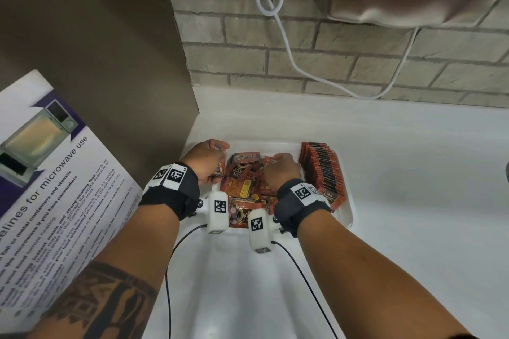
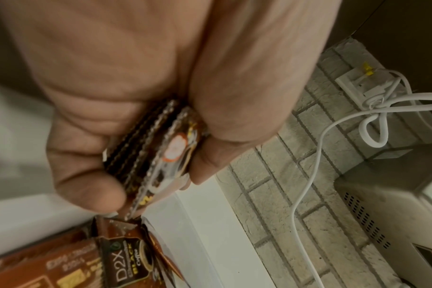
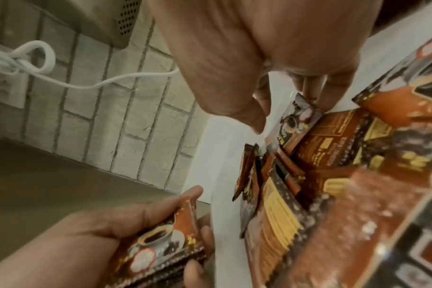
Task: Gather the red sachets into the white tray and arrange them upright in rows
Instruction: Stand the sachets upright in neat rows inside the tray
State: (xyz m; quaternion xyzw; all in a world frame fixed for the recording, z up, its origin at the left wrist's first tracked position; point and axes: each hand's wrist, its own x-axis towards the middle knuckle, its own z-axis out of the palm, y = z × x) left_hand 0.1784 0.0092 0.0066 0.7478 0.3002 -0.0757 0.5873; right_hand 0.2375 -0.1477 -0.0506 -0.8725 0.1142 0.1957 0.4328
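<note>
Centre of the head view: white tray [image 1: 347, 217] on the white surface [image 1: 413, 173], holding nearly all the red sachets. Right side of the tray has one finished row [image 1: 322, 168] standing upright, packed face to face. Middle and left of the tray is a loose pile [image 1: 245, 184], sachets lying flat and crossed at odd angles.

Left hand [image 1: 205, 162] at the tray's left edge, fingers and thumb curled round a small stack of sachets [image 2: 158, 152], edges aligned, gripped on the flat faces. Right hand [image 1: 281, 169] is over the pile; in the right wrist view its fingertips [image 3: 316, 97] touch the top corner of one tilted sachet [image 3: 296, 117], thumb just beside it. A pinch looks to be forming, but whether it has closed I cannot tell.

Handling, as a judgement: sachets are light, thin, flexible foil with stiff crimped ends, glossy so likely slippery. Singles are best taken by a crimped edge or corner. A stack wants squeezing across the faces or it fans out. Not fragile, but they will flop and slide. Upright rows need support from a neighbour or the tray wall, or they topple.

Upper frame: brick wall [image 1: 275, 63], white cable [image 1: 286, 41]. Left: printed microwave notice [image 1: 55, 173].
</note>
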